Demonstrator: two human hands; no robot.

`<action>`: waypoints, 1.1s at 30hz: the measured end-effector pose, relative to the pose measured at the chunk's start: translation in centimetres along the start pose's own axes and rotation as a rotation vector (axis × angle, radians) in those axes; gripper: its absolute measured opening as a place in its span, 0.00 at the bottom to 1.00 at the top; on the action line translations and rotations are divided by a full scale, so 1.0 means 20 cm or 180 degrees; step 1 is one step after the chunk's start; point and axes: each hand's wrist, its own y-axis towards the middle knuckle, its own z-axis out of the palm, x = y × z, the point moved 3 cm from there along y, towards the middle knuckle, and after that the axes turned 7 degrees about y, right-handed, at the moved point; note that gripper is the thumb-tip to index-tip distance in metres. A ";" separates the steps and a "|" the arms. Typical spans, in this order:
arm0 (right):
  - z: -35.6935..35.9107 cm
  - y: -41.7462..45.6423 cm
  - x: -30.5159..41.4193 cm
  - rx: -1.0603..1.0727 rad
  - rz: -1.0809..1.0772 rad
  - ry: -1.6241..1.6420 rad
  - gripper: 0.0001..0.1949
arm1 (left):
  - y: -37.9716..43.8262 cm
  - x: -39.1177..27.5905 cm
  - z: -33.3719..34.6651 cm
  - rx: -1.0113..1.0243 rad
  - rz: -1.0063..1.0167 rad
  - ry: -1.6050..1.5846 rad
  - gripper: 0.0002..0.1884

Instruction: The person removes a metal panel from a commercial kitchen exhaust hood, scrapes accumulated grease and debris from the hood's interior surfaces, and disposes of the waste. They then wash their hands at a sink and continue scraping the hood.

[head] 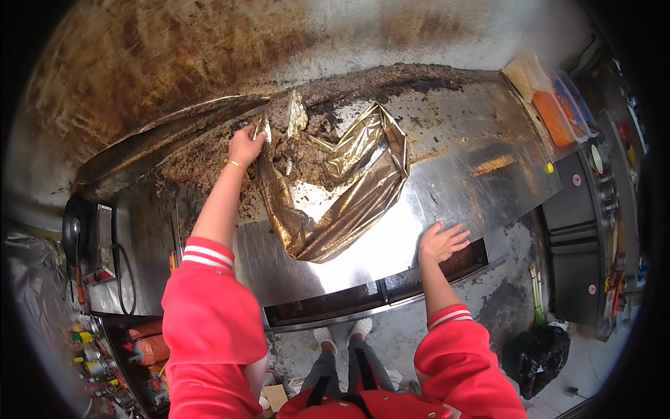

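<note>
My left hand (247,147) pinches the left edge of a crumpled gold foil-like sheet (361,209). The sheet curves in a loose loop over a stainless-steel counter (455,183), its lower fold near the counter's front. Brown crumbly residue (201,162) lies around and under my left hand, and more sits inside the loop. A small crumpled gold piece (297,118) stands just right of that hand. My right hand (443,242) rests with spread fingers at the counter's front edge, holding nothing, above an uncovered recess. A gold-coloured bracelet is on my left wrist.
A grimy, brown-stained wall (172,57) rises behind the counter. Clear plastic containers (562,112) with orange contents stand at the right end. A black cabinet (570,209) is beside them. A box-like device with a cable (104,235) sits at left. A black plastic bag (544,359) lies on the floor.
</note>
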 end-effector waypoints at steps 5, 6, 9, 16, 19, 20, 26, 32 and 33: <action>-0.04 0.00 0.06 0.0262 0.0290 -0.0185 0.33 | 0.16 -0.02 0.07 0.0613 -0.0332 0.0385 0.15; -0.04 0.01 0.06 0.0274 0.0307 -0.0199 0.33 | 0.17 -0.01 0.07 0.0556 -0.0299 0.0536 0.15; -0.05 0.00 0.08 0.0279 0.0320 -0.0223 0.33 | 0.19 0.02 0.09 0.0635 -0.0322 0.0610 0.16; -0.05 0.01 0.09 0.0239 0.0341 -0.0165 0.34 | 0.18 0.03 0.16 0.0903 -0.0099 0.0030 0.14; -0.05 0.01 0.08 0.0187 0.0307 -0.0168 0.34 | 0.14 -0.01 0.20 0.0892 0.0073 -0.0227 0.13; -0.05 0.01 0.08 0.0161 0.0294 -0.0173 0.34 | 0.14 -0.02 0.22 0.0943 0.0088 -0.0201 0.11; -0.01 0.03 0.04 0.0062 0.0190 -0.0137 0.35 | 0.07 -0.17 0.26 0.1010 0.0170 -0.0728 0.10; -0.06 0.04 0.06 0.0431 0.0211 -0.0064 0.38 | -0.05 -0.44 0.26 0.0825 0.0279 -0.0698 0.10; -0.07 0.02 0.07 0.0526 0.0223 -0.0064 0.39 | -0.07 -0.46 0.27 0.0822 0.0235 -0.0605 0.10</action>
